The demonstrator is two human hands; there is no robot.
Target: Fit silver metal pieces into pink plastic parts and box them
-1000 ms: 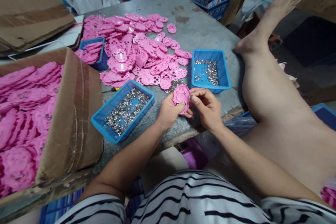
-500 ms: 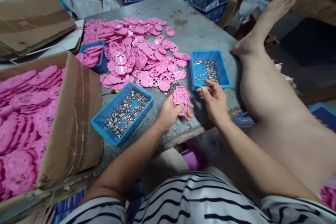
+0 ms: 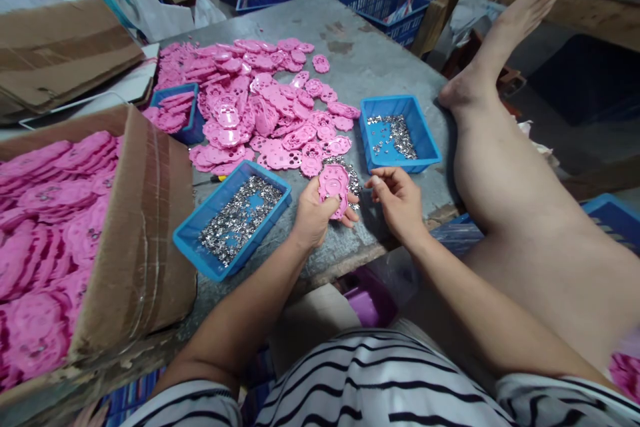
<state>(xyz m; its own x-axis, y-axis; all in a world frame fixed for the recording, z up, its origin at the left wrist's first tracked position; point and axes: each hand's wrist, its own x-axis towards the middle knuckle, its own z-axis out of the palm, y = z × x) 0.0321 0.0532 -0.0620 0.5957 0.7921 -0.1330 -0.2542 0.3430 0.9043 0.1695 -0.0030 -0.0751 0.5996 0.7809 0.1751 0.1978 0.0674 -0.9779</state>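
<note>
My left hand [image 3: 310, 217] is closed round a pink plastic cover [image 3: 333, 190], its thumb across the lower edge and its hollow side facing up. Just to the right, my right hand [image 3: 400, 203] has thumb and forefinger pinched together; what is between them is too small to make out. Behind the held cover lies a loose heap of small shiny metal pieces [image 3: 353, 177] on the table. More such pieces lie in the blue tray [image 3: 434, 153] beyond my right hand and in the blue tray [image 3: 183, 240] left of my left hand.
Many pink covers [image 3: 270, 113] are heaped on the grey table [image 3: 385, 67]. A cardboard box [image 3: 155, 233] full of them stands at left, near a small blue bin [image 3: 195, 123]. A bare leg [image 3: 480, 127] rests along the right edge. Blue crates [image 3: 410, 27] stand beyond.
My left hand has shifted slightly left with the pink cover. My right hand has drawn back from the right tray toward me, its fingers now closer together.
</note>
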